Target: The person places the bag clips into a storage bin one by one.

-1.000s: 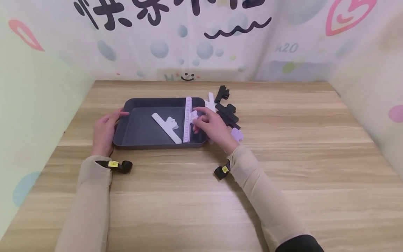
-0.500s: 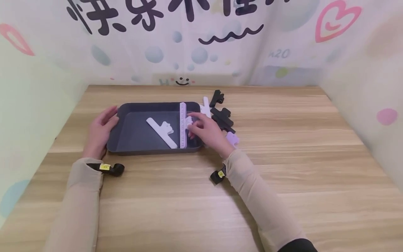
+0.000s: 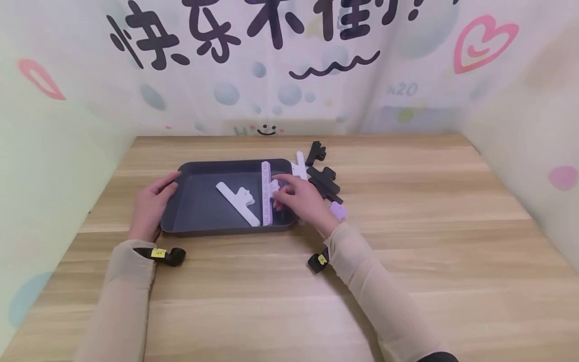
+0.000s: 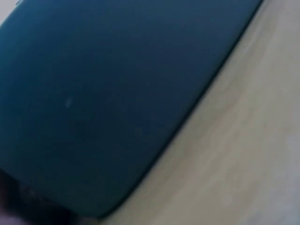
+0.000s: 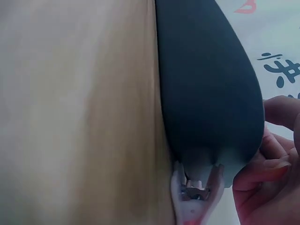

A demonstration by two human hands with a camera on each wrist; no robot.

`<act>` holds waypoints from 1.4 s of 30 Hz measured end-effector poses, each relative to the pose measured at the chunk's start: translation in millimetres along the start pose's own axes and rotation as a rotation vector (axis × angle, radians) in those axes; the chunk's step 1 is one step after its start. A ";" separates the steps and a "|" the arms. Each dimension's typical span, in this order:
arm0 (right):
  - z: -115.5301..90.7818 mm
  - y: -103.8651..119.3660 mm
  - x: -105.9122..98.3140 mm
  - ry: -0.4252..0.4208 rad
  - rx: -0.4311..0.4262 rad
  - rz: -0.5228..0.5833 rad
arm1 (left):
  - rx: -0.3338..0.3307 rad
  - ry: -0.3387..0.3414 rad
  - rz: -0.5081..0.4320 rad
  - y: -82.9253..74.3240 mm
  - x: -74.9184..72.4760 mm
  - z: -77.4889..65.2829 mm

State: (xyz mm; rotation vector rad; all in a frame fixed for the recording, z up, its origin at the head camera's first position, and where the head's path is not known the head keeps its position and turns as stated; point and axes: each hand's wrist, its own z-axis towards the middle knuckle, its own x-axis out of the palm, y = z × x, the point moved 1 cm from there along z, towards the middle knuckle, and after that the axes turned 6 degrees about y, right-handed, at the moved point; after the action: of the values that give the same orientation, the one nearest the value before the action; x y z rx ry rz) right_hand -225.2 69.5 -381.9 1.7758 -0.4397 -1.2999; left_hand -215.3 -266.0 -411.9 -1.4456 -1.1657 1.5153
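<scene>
A dark grey tray [image 3: 194, 232] lies on the table. My left hand [image 3: 151, 208] rests at its left end, fingers fairly straight against the outer wall and fingertips at the rim. My right hand [image 3: 305, 198] reaches over the right end and pinches the handle of a lilac clip [image 3: 266, 201] with a long ruler-marked bar, lying lengthwise front to back in the tray. Left of it in the tray lies a white clip [image 3: 239, 202], set diagonally. In the right wrist view my right hand's curled fingers [image 5: 269, 173] show beside the tray wall [image 5: 211, 84]; the held clip is hidden there.
Right of the tray lie a white clip [image 3: 299, 166], several black clips [image 3: 324, 180] and a lilac clip [image 3: 338, 210], partly behind my right hand. A pale clip [image 5: 197, 197] stands close to the tray's outer wall in the right wrist view. A printed curtain [image 3: 203, 115] hangs behind the table.
My left fingers have drawn back from over the tray's left rim to its outer side. The right hand keeps its pinch on the lilac clip. The head view has shifted slightly.
</scene>
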 end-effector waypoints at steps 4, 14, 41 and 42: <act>-0.4 -1.3 -0.8 0.005 -0.015 -0.073 | 0.007 0.011 0.011 0.9 5.6 0.4; 3.8 6.0 1.0 0.047 -0.051 -0.183 | -0.009 0.015 0.012 -0.8 0.3 -1.0; -2.1 13.1 8.8 0.015 -0.047 -0.412 | -0.017 0.002 0.055 -1.3 0.2 -2.1; -2.0 13.1 8.9 0.012 -0.047 -0.421 | -0.016 0.001 0.055 -1.5 0.4 -1.9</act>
State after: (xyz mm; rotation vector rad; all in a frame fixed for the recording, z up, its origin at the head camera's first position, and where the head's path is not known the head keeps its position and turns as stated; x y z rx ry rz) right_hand -217.3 56.7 -376.5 1.8990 -0.0233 -1.5688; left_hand -213.6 -264.9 -410.5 -1.5000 -1.1479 1.5459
